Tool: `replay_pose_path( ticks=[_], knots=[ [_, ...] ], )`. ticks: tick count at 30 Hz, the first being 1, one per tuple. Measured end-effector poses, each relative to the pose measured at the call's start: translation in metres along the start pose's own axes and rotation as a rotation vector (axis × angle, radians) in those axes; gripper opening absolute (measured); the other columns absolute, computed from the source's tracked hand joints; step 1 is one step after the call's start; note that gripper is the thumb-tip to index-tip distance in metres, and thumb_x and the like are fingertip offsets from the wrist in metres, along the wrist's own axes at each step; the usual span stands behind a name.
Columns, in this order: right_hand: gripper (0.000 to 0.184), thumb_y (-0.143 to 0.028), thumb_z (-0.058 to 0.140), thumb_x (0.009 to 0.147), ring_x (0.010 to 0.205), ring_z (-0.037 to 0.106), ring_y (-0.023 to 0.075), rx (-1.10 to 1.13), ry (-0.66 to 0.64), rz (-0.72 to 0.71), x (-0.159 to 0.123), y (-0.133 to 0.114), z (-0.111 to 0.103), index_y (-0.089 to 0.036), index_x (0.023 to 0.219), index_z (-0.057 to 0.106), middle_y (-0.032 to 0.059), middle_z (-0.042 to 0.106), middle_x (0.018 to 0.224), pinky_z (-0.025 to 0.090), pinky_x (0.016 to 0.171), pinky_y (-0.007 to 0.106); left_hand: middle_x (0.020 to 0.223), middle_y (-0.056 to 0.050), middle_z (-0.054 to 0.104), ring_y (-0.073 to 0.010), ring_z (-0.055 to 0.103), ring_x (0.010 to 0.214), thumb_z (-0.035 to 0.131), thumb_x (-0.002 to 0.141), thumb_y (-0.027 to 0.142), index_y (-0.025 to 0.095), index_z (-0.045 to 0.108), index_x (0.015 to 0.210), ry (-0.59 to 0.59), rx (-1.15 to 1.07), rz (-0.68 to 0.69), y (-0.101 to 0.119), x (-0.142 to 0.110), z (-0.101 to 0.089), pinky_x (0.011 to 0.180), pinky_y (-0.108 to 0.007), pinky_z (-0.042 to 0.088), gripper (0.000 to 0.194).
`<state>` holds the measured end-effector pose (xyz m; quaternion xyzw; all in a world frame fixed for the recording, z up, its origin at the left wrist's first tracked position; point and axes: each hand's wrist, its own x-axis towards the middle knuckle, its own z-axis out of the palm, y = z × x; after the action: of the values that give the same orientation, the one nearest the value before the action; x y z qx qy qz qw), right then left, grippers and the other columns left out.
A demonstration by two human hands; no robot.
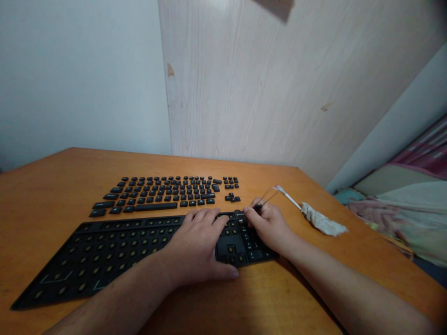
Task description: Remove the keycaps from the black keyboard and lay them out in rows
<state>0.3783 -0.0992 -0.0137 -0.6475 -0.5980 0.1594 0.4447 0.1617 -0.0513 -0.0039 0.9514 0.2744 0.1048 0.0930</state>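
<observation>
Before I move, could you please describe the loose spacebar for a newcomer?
On the wooden desk lies a black keyboard. Just beyond it are rows of loose keycaps; in the nearest row sits the spacebar, by far the longest keycap.

Home rm, prob. bedrm, w/ rumpled bedding (387, 190) & pink fabric (428, 151) by a wooden desk (45, 200).
</observation>
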Motion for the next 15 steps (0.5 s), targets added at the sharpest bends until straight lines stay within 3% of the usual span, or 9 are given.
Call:
replay_pose_path(
  ticks=[7, 15],
  knots=[
    [0.025, -0.032, 0.052, 0.090, 0.060, 0.055, 0.0142, -0.104, -0.074, -0.090, -0.005, -0.008, 0.000, -0.020, 0.069, 0.054, -0.0010, 0.058, 0.066, 0.038, 0.058, 0.026, 0.142, -0.016, 0.049, -0.0376, 0.044, 0.129, 0.067, 0.058, 0.076, 0.021, 0.049, 0.136, 0.006, 0.011, -0.005, 0.001, 0.000, 0.000, 0.110, -0.051, 0.029, 0.098],
    [0.019, -0.032, 0.053, 0.091, 0.064, 0.058, 0.0155, -0.071, -0.104, -0.067, -0.003, -0.011, 0.000, -0.021, 0.076, 0.057, -0.0014, 0.061, 0.067, 0.042, 0.062, 0.026, 0.143, -0.016, 0.048, -0.0368, 0.044, 0.129, 0.067, 0.059, 0.076, 0.022, 0.049, 0.136, 0.015, 0.022, 0.003, 0.001, 0.000, 0.000, 0.109, -0.051, 0.030, 0.096]
  ],
)
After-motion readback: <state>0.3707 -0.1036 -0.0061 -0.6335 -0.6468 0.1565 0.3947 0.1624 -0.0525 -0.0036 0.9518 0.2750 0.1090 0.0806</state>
